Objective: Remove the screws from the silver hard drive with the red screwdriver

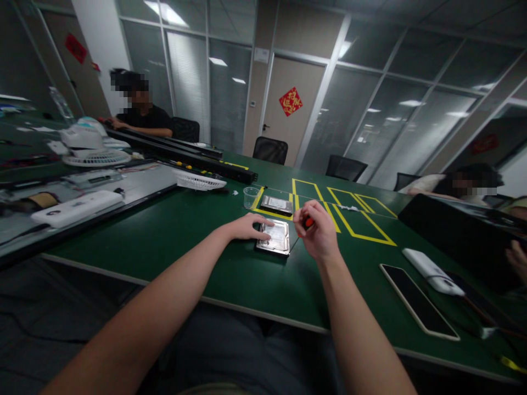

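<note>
- Workpiece: a silver hard disk drive (275,237), flat on the green table (230,274) directly in front of the seated person
- Left hand (248,225): nearer of the two; thumb and fingers spread, fingertips in contact with the drive's top face, entering from its left side
- Right hand (318,229): apart from the drive, to its right; fingers curled and closed around the red handle of a screwdriver (308,221)
- Key relation: the drive lies to the left of the right-hand grip; the thin shaft slants down and left toward the drive's right side; from here, tip contact cannot be confirmed
- Drive axis: the long side appears to run away from the person, though foreshortening leaves this uncertain
- Second drive (276,204): just beyond the first, label up, inside a yellow tape outline (256,207)
- Container: one clear plastic cup (250,198), upright at the left edge of that outline; contents, if any, cannot be made out
</note>
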Demonstrator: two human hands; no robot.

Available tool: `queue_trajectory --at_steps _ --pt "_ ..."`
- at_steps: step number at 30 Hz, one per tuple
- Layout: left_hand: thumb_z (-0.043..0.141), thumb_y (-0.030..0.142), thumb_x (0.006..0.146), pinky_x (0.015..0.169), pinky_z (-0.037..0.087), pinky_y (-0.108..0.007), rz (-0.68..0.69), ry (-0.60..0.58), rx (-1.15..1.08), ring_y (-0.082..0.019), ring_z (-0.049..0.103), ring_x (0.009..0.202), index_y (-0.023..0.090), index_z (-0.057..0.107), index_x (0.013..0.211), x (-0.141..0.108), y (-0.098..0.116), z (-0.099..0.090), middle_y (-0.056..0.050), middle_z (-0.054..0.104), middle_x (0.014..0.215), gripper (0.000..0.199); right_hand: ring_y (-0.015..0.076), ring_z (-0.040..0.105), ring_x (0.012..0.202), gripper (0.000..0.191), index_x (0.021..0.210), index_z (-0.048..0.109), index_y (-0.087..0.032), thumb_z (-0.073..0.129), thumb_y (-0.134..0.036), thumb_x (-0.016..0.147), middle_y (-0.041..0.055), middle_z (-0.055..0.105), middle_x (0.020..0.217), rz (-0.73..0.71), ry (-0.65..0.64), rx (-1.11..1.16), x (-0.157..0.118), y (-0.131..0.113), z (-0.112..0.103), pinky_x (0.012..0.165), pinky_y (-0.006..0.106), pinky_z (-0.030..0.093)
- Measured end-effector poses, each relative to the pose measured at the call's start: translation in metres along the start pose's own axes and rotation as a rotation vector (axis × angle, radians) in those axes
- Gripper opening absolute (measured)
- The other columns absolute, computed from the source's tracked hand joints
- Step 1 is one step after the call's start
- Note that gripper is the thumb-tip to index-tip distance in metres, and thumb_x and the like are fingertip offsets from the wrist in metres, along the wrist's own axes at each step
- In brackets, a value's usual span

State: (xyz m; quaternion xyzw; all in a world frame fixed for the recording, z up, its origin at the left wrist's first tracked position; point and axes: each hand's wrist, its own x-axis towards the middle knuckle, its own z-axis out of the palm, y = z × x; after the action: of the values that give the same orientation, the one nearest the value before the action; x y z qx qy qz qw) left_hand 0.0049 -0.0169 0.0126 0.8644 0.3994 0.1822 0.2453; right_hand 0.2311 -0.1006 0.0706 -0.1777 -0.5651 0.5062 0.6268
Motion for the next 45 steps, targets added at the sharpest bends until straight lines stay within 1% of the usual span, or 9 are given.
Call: queue_trajectory --at_steps 4,12,17,23,29,34,37,40,45 --pt "0.072 0.063 0.080 0.118 0.028 -0.044 0.000 -0.005 0.008 -0.033 0.040 0.141 0.035 0.060 0.141 0.0005 -0.0007 0.0002 -0.006 0.051 0.150 0.068 0.0116 0.046 0.044 0.031 0.078 0.062 -0.018 0.045 -0.039 0.092 0.0045 0.064 0.065 0.015 -0.014 0.007 0.0013 -0.0003 -0.0019 0.045 0.025 0.032" --pt "0.074 0.063 0.078 0.118 0.029 -0.043 0.028 0.026 -0.014 -0.033 0.043 0.139 0.034 0.063 0.138 0.0037 -0.0071 0.0041 -0.006 0.051 0.150 0.067 0.0125 0.054 0.049 0.014 0.075 0.053 -0.021 0.056 -0.027 0.087 0.0021 0.066 0.072 -0.038 -0.009 -0.006 -0.0014 0.0014 -0.0013 0.046 0.024 0.038" --pt "0.073 0.063 0.079 0.117 0.030 -0.044 0.034 0.024 -0.009 -0.033 0.043 0.140 0.035 0.062 0.138 0.0036 -0.0075 0.0037 -0.006 0.050 0.150 0.067 0.0078 0.040 0.038 0.009 0.083 0.051 -0.023 0.057 -0.027 0.086 -0.0004 0.067 0.072 0.008 -0.027 0.031 -0.0007 -0.0010 0.0003 0.039 0.021 0.027" --pt "0.073 0.065 0.079 0.117 0.030 -0.045 0.024 0.016 -0.015 -0.034 0.042 0.141 0.035 0.061 0.139 0.0041 -0.0087 0.0032 -0.007 0.049 0.151 0.069 0.0093 0.039 0.041 0.027 0.074 0.059 -0.019 0.046 -0.037 0.090 0.0037 0.063 0.067 0.025 -0.017 0.020 0.0014 -0.0020 -0.0003 0.042 0.024 0.031" --pt "0.074 0.065 0.078 0.117 0.029 -0.045 0.015 0.014 -0.022 -0.033 0.042 0.141 0.034 0.061 0.139 0.0032 -0.0069 0.0030 -0.007 0.048 0.151 0.069 0.0104 0.050 0.045 0.016 0.076 0.050 -0.021 0.057 -0.031 0.086 0.0012 0.066 0.074 -0.008 -0.012 0.014 -0.0009 0.0002 0.0001 0.043 0.023 0.035" --pt "0.074 0.064 0.079 0.117 0.030 -0.044 0.023 0.019 -0.022 -0.033 0.042 0.141 0.034 0.061 0.139 0.0032 -0.0068 0.0033 -0.007 0.049 0.151 0.069 0.0062 0.037 0.036 0.018 0.080 0.044 -0.024 0.060 -0.030 0.085 -0.0025 0.066 0.071 0.028 -0.019 0.018 -0.0008 -0.0018 0.0018 0.038 0.020 0.026" --pt "0.073 0.064 0.079 0.117 0.030 -0.043 0.019 0.019 -0.015 -0.033 0.042 0.140 0.034 0.061 0.139 0.0028 -0.0060 0.0032 -0.007 0.050 0.151 0.069 0.0063 0.032 0.037 0.017 0.083 0.048 -0.023 0.053 -0.038 0.089 -0.0017 0.063 0.065 0.045 -0.032 0.041 0.0000 -0.0032 0.0010 0.040 0.020 0.025" --pt "0.073 0.064 0.079 0.118 0.028 -0.042 0.017 0.016 -0.012 -0.033 0.042 0.141 0.034 0.062 0.139 0.0020 -0.0049 0.0029 -0.005 0.051 0.150 0.068 0.0077 0.032 0.038 0.024 0.084 0.057 -0.021 0.045 -0.041 0.091 0.0008 0.061 0.062 0.059 -0.030 0.051 0.0004 -0.0031 -0.0006 0.041 0.021 0.028" --pt "0.074 0.063 0.079 0.118 0.027 -0.042 0.020 0.016 -0.019 -0.032 0.041 0.141 0.033 0.061 0.139 0.0017 -0.0045 0.0028 -0.006 0.051 0.150 0.068 0.0095 0.043 0.043 0.023 0.073 0.057 -0.019 0.053 -0.036 0.087 0.0022 0.062 0.066 0.033 -0.026 0.020 -0.0006 -0.0017 -0.0002 0.043 0.023 0.033"
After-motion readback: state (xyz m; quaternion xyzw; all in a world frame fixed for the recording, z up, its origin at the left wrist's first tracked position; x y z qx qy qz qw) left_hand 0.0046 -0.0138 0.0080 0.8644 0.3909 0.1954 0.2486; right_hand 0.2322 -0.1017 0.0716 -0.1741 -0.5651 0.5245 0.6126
